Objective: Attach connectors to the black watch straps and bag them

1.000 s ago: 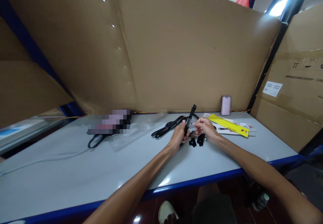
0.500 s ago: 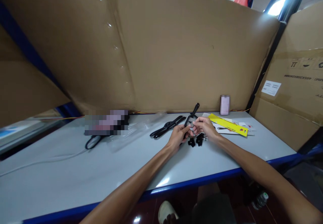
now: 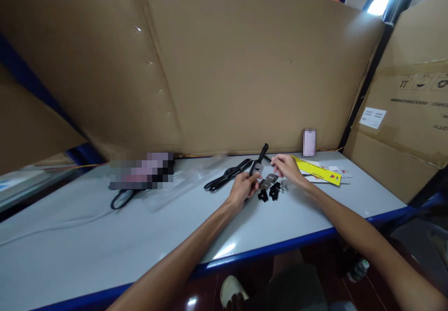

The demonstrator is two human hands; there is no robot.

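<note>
My left hand point(image 3: 242, 188) is closed round a black tool point(image 3: 259, 159) whose handle sticks up and away from me, over the pale table point(image 3: 105, 236). My right hand point(image 3: 286, 167) hovers just right of the tool's handle, fingers pinched together; what they pinch, if anything, is too small to make out. Below the hands lie small grey metal plates point(image 3: 269, 180) and black knobs point(image 3: 269, 192).
Black scissor-like pliers point(image 3: 227, 175) lie left of the hands. A yellow packaging card point(image 3: 317, 171) lies to the right. A black cable loop point(image 3: 121, 199) and clear plastic bag point(image 3: 189, 178) sit at left. Cardboard walls point(image 3: 245, 63) close the back and right.
The right hand has drawn up and away from the left hand. The grey plates now lie uncovered on the table. The tool's handle has tilted a little leftward.
</note>
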